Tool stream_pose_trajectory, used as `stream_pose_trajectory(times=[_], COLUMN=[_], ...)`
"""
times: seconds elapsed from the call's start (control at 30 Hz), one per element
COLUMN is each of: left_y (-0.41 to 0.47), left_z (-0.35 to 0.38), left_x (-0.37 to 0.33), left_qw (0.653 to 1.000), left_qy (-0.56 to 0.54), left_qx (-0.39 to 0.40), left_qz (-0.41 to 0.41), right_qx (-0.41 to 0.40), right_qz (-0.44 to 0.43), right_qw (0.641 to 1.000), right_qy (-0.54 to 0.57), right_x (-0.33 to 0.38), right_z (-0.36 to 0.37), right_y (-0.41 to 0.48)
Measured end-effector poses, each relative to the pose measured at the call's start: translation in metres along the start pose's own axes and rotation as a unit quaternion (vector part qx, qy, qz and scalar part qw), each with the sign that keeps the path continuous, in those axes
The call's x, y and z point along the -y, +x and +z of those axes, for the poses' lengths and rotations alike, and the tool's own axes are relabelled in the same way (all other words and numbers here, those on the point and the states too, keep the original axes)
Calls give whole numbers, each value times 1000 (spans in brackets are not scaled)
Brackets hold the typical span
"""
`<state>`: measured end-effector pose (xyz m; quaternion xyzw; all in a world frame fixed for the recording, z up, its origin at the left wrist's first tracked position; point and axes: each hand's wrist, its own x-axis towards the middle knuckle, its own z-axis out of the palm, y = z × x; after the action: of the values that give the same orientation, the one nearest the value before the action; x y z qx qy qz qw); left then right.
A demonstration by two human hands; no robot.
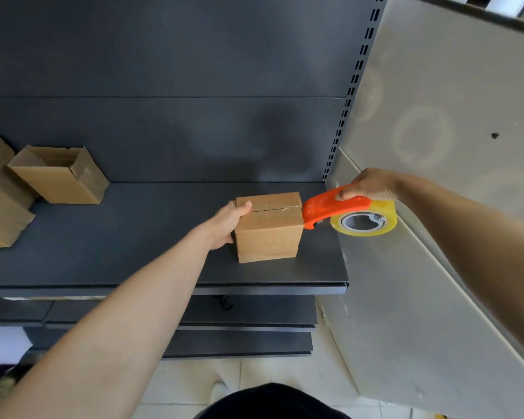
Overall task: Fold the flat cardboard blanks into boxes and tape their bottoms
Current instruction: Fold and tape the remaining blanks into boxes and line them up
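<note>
A small brown cardboard box stands on the dark shelf, its closed flaps facing up with a seam across the top. My left hand grips its left side, thumb over the top edge. My right hand holds an orange tape dispenser with a roll of clear yellowish tape. The dispenser's nose touches the box's top right edge, at the end of the seam. A strip of clear tape seems to lie along the seam.
An open-topped folded box sits at the shelf's back left. More brown boxes crowd the left edge. A grey panel rises right of the shelf, past a slotted upright. Lower shelves and tiled floor lie below.
</note>
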<state>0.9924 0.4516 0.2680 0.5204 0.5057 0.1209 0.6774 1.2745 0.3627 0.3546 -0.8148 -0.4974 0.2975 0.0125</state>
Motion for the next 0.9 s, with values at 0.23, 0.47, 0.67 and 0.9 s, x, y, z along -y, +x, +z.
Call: stream_pose_trajectory(times=[0.23, 0.47, 0.67, 0.9], left_y=[0, -9, -1, 5], left_z=[8, 51, 81, 64], left_x=[-2, -26, -25, -36], left_qw=[982, 739, 788, 801], left_qy=[137, 571, 573, 577], left_qx=[-127, -310, -216, -159], left_qz=[4, 180, 62, 4], right_qx=[-2, -1, 10, 0], right_qz=[-9, -18, -14, -29], right_qw=[1000, 999, 999, 986], right_qy=[6, 31, 46, 165], right_x=[0, 8, 1, -31], right_z=[4, 18, 21, 2], right_y=[0, -5, -12, -38])
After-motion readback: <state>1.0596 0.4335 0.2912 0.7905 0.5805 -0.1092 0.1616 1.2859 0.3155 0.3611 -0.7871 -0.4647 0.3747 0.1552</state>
